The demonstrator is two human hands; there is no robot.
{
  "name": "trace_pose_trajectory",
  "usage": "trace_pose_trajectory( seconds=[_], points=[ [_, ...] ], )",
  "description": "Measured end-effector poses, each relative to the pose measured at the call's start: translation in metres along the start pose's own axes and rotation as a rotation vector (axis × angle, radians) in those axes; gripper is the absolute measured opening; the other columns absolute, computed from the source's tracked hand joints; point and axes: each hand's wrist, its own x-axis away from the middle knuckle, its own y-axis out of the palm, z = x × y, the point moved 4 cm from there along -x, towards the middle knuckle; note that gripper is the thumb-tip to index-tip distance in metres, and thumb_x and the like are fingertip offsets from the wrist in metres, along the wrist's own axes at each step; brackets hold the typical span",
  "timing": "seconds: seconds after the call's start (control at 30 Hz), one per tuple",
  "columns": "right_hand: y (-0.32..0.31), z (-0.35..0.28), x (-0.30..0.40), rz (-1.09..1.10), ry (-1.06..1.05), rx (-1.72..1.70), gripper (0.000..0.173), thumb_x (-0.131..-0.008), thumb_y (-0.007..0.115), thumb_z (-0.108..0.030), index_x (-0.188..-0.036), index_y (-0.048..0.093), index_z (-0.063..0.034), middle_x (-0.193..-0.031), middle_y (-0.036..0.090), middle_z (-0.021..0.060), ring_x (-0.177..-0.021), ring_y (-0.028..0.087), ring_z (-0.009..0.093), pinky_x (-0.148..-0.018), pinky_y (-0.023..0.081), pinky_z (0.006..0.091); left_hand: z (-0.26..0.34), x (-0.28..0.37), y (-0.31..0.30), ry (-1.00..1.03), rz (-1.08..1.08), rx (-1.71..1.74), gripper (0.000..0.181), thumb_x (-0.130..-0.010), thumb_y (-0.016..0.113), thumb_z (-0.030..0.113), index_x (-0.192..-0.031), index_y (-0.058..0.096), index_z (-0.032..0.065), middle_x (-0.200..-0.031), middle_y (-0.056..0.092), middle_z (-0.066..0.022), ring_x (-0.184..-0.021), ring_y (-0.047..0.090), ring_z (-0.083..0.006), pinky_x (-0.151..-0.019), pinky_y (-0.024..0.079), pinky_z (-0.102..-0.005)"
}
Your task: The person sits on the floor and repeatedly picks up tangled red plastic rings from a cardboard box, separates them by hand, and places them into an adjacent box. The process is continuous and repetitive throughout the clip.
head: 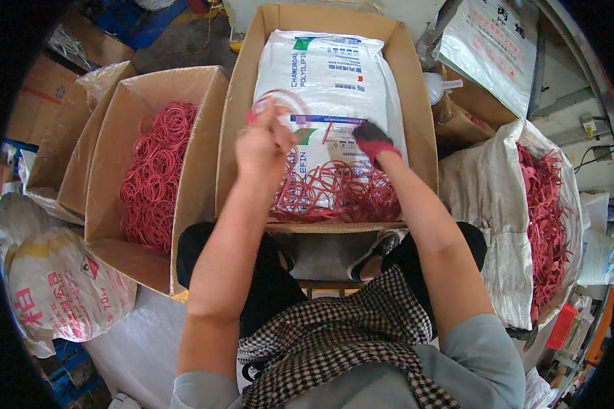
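My bare left hand (pixel 266 135) is raised over the near half of an open cardboard box (pixel 325 226), blurred by motion. A thin red plastic ring (pixel 286 93) is pinched in its fingers. My right hand (pixel 376 140) wears a black and pink work glove and is over the right side of the same box. Just left of the glove a thin red strip (pixel 327 133) shows against a white woven resin sack (pixel 332 76); whether the glove touches it I cannot tell. Tangled red plastic rings (pixel 332 189) are heaped on the sack at the box's near end.
To the left stands a cardboard box (pixel 97 204) with a pile of red rings (pixel 158 179). On the right a white woven sack (pixel 486 214) holds red plastic scraps (pixel 545 230). A stuffed printed sack (pixel 71 286) sits at lower left. A white plastic funnel (pixel 437 87) lies beyond the central box's right edge.
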Motion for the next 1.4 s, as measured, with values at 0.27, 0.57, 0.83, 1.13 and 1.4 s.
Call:
trace_pose_trajectory(
  seconds=[0.27, 0.57, 0.83, 1.13, 1.4],
  points=[
    [0.048, -0.003, 0.025, -0.276, -0.02, 0.24, 0.034, -0.083, 0.048, -0.034, -0.102, 0.062, -0.009, -0.103, 0.062, 0.0159, -0.092, 0.061, 0.033, -0.081, 0.048, 0.0434, 0.015, -0.017, -0.016, 0.058, 0.014, -0.075, 0.028, -0.092, 0.05, 0.026, -0.102, 0.06, 0.0013, -0.055, 0.041, 0.0019, -0.049, 0.037, -0.0094, -0.057, 0.038, -0.0254],
    [-0.115, -0.125, 0.045, -0.44, -0.304, -0.349, 0.033, -0.086, 0.059, -0.032, -0.105, 0.057, -0.0053, -0.078, 0.057, 0.0028, -0.068, 0.052, 0.011, -0.061, 0.042, 0.0243, 0.004, 0.001, 0.014, 0.216, -0.187, -0.66, 0.039, -0.083, 0.061, 0.008, -0.121, 0.055, 0.009, -0.082, 0.057, 0.0002, -0.059, 0.045, -0.0041, -0.053, 0.036, -0.0184],
    [-0.1, -0.165, 0.094, -0.506, -0.328, -0.973, 0.034, -0.087, 0.06, -0.03, -0.11, 0.054, -0.0055, -0.086, 0.056, 0.0011, -0.076, 0.054, 0.012, -0.069, 0.046, 0.0257, -0.001, 0.026, 0.041, 0.324, -0.312, -0.603, 0.02, -0.088, 0.059, 0.02, -0.088, 0.063, 0.0003, -0.069, 0.061, -0.0026, -0.049, 0.052, -0.0069, -0.045, 0.038, -0.0209],
    [-0.134, -0.163, 0.093, -0.39, -0.102, -0.861, 0.042, -0.086, 0.053, -0.046, -0.079, 0.057, -0.0042, -0.056, 0.05, 0.0022, -0.047, 0.047, 0.01, -0.043, 0.034, 0.025, -0.008, 0.015, 0.015, 0.353, 0.046, -0.709, 0.025, -0.087, 0.06, 0.019, -0.073, 0.064, -0.0019, -0.051, 0.057, -0.0048, -0.037, 0.048, -0.0101, -0.037, 0.037, -0.0263],
    [-0.127, -0.163, 0.079, -0.048, -0.146, -0.786, 0.032, -0.09, 0.049, -0.032, -0.079, 0.058, -0.0032, -0.069, 0.06, 0.0078, -0.062, 0.058, 0.019, -0.053, 0.043, 0.0324, -0.003, 0.021, 0.019, 0.387, 0.07, -0.639, 0.022, -0.088, 0.055, 0.014, -0.077, 0.059, -0.0044, -0.053, 0.058, -0.0088, -0.036, 0.053, -0.0141, -0.034, 0.038, -0.0285]
  ],
)
